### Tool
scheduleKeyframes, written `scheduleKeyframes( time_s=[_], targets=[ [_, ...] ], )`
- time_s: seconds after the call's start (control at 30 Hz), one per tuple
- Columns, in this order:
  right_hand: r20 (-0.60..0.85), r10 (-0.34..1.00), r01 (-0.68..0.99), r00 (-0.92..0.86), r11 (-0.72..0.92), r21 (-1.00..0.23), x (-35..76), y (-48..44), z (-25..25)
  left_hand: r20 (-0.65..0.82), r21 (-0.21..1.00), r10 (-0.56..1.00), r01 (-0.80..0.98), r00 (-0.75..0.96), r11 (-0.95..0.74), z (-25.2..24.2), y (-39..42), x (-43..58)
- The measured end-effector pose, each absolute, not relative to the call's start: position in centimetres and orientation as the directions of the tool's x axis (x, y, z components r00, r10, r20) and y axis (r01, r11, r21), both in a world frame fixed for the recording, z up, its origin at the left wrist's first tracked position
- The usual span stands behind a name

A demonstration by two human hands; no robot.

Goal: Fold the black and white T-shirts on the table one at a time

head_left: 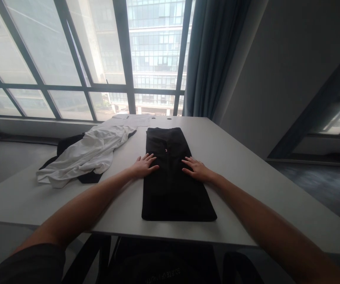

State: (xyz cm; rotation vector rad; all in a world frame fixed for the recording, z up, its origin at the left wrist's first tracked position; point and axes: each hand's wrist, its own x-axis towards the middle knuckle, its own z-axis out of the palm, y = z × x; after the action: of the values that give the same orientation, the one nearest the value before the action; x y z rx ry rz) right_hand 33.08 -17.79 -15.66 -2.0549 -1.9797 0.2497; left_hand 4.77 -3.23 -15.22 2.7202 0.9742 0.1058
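Observation:
A black garment (172,197), folded into a long flat rectangle, lies in front of me on the white table. It looks like folded trousers, though the exact kind is hard to make out. A small light mark shows on its upper half. My left hand (143,165) rests flat on its left edge with the fingers spread. On the opposite edge lies my right hand (197,169), palm down and fingers apart. Neither hand grips the cloth.
On the left of the white table (235,165) a crumpled white garment (90,154) lies over dark cloth (90,177). Pale sheets (134,119) lie at the far edge. Windows and a grey-blue curtain (208,59) stand beyond; a chair is below the near edge.

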Motion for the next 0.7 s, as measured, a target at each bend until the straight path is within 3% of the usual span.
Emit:
scheduleKeyframes(
  time_s=[0.07,0.17,0.27,0.47,0.7],
  targets=[
    [0.085,0.995,0.956,0.045,-0.018,-0.294,33.6,-16.7,-15.9,-0.027,0.281,0.618,0.599,0.786,-0.75,-15.6,-1.9,4.9],
    [0.16,0.985,0.955,0.068,-0.018,-0.295,34.7,-13.8,-15.6,0.079,0.324,0.675,0.621,0.734,-0.714,-15.3,0.7,5.7],
    [0.092,0.985,0.951,0.146,-0.114,-0.288,35.8,-9.1,-15.2,0.123,0.307,0.776,0.719,0.619,-0.623,-14.8,4.4,8.0],
    [-0.053,0.956,0.919,0.29,-0.294,-0.263,37.3,-0.3,-15.5,-0.031,0.28,0.851,0.822,0.524,-0.496,-15.1,13.2,14.5],
    [-0.089,0.958,0.933,0.272,-0.286,-0.221,39.8,3.6,-16.7,-0.066,0.202,0.8,0.793,0.596,-0.575,-16.8,19.4,17.1]
  ],
)
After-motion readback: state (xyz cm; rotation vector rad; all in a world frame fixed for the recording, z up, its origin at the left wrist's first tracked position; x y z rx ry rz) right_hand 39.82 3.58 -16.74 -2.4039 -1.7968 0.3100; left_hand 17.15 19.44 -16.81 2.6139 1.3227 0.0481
